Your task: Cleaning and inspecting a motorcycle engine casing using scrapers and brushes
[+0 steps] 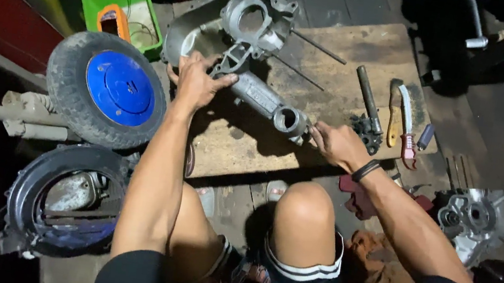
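Note:
A grey cast-metal engine casing (257,51) lies on a worn wooden board (342,49) in front of my knees. My left hand (197,81) presses on its middle section, fingers wrapped over the arm of the casting. My right hand (337,145) grips the near end, beside the round tubular opening (287,119). A black band circles my right wrist. Two thin metal rods (316,46) stick out from the casing toward the right.
A small tyre with a blue rim (109,89) and a second wheel (63,198) lie at left. A green tray (126,11) sits behind them. A hammer (367,101), a brush (406,116) and a gear rest on the board's right. Another engine part (475,219) lies at right.

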